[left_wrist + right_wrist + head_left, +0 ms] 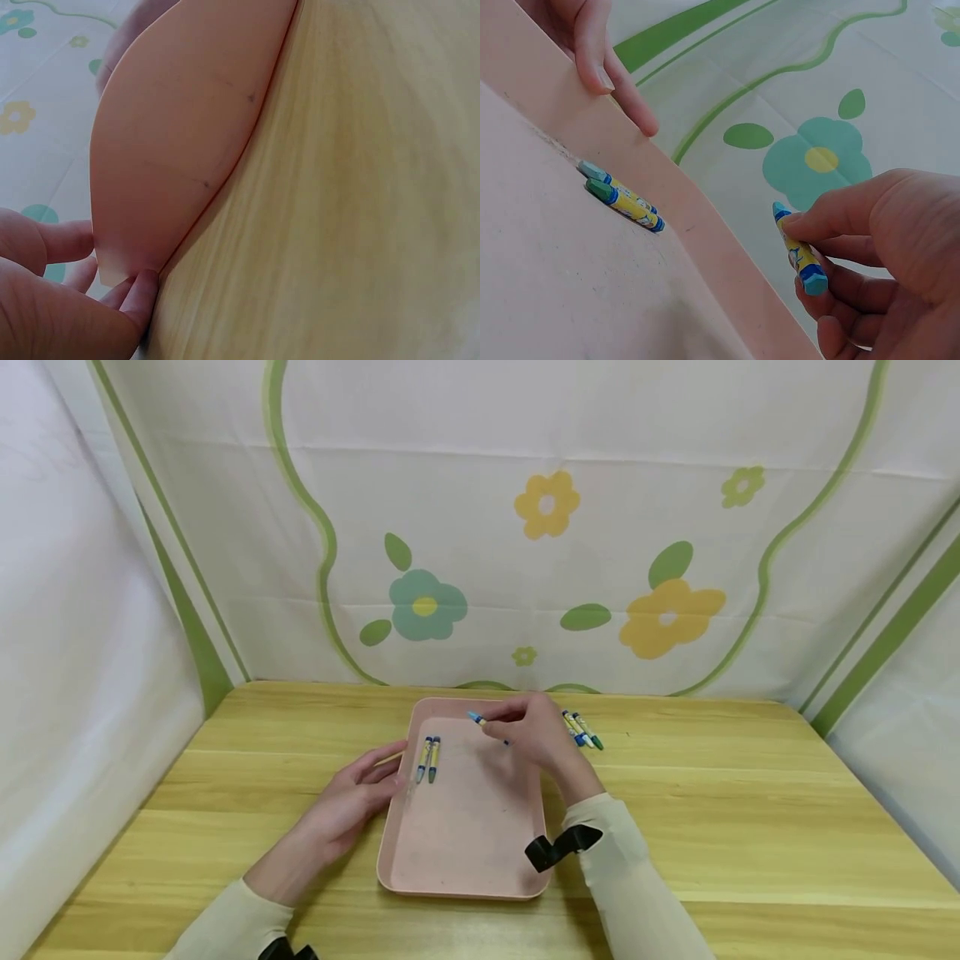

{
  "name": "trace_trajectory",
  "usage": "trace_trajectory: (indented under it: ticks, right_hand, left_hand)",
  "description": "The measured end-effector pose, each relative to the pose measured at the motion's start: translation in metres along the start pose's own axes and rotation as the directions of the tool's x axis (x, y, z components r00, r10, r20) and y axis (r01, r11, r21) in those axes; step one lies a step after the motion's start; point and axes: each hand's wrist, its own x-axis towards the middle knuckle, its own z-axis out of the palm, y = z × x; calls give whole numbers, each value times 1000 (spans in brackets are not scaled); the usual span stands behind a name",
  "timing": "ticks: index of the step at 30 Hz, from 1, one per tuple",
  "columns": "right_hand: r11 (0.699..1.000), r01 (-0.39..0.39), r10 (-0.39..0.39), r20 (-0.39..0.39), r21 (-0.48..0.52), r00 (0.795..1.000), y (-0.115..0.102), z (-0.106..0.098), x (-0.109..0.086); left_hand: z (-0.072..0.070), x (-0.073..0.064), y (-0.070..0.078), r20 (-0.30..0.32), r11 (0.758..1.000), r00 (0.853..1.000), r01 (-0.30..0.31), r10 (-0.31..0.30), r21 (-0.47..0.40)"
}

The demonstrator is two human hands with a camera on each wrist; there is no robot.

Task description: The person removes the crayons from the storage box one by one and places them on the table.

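Note:
A light blue crayon with a yellow and blue wrapper is pinched between the thumb and fingers of my right hand, above the far right part of the pink tray. Two crayons lie side by side inside the tray near its left wall: a green crayon and a pale grey-blue crayon. My left hand rests against the tray's left side, thumb at the rim and fingers along the outer wall. In the left wrist view its fingertips touch the bottom of that wall.
Several more crayons lie together on the wooden table, right of the tray's far end. A white cloth with printed flowers hangs behind the table, and plain white cloth borders its left side.

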Motion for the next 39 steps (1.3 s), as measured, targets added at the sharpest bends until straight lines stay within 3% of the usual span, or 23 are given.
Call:
trace_trajectory:
  ticks: [7, 16, 24, 33, 39]
  right_hand:
    - [1000, 16, -16, -3, -21, 1000, 3, 0, 1]
    - [999, -27, 27, -16, -29, 1000, 2, -8, 0]
    - [999, 1, -3, -32, -51, 999, 3, -16, -3]
    - [999, 19, -21, -69, -36, 997, 11, -32, -4]
    - [996, 27, -36, -113, -84, 993, 21, -48, -3]
  left_hand:
    - [0, 0, -1, 4, 1000, 1000, -8, 8, -13]
    - [1, 0, 0, 9, 1000, 1000, -3, 4, -6]
    - [0, -1, -1, 9, 1000, 1000, -5, 5, 1]
    - [1, 2, -2, 13, 1000, 1000, -3, 3, -20]
    - [2, 2, -2, 9, 1000, 1000, -1, 1, -19]
